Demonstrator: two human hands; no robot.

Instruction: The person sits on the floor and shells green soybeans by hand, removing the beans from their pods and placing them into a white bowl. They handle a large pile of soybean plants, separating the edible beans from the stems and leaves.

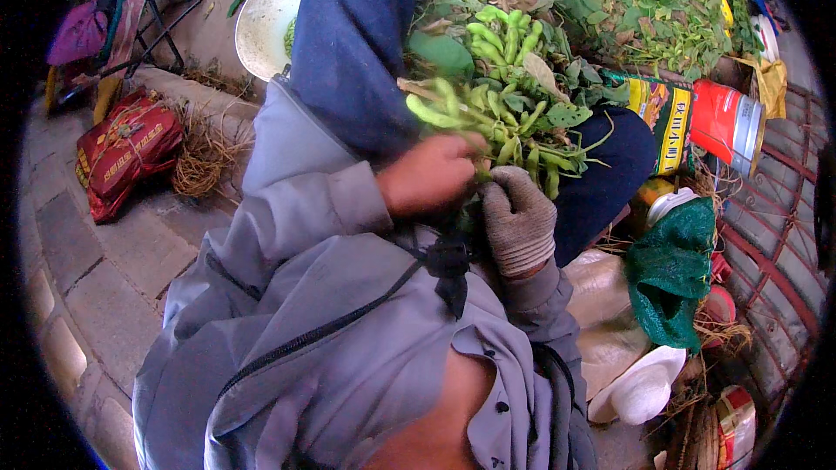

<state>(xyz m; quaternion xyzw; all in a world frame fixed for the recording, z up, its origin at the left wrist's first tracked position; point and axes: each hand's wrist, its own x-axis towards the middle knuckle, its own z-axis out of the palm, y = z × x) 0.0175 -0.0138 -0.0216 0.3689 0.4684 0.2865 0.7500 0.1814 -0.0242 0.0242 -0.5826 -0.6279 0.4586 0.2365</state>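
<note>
Green soybean pods [503,42] hang in clusters on leafy soybean stalks [516,108] lying across the person's lap. My left hand [428,176] is bare and blurred by motion; its fingers meet the lower edge of the pod cluster, and whether they grip a pod cannot be told. My right hand [520,219], in a grey-brown knit glove, has its fingers curled at the same spot, pinching a green bit of the plant between thumb and fingers. The fingertips of both hands nearly touch. A white bowl [264,26] with some green pods stands beyond the left knee, partly hidden by it.
A large heap of soybean plants [653,19] spreads at the upper right. A red bag [130,150] and a folding stool [153,32] are on the left. On the right are a red and silver tin [728,124], green mesh cloth [673,274] and a metal grille [777,261].
</note>
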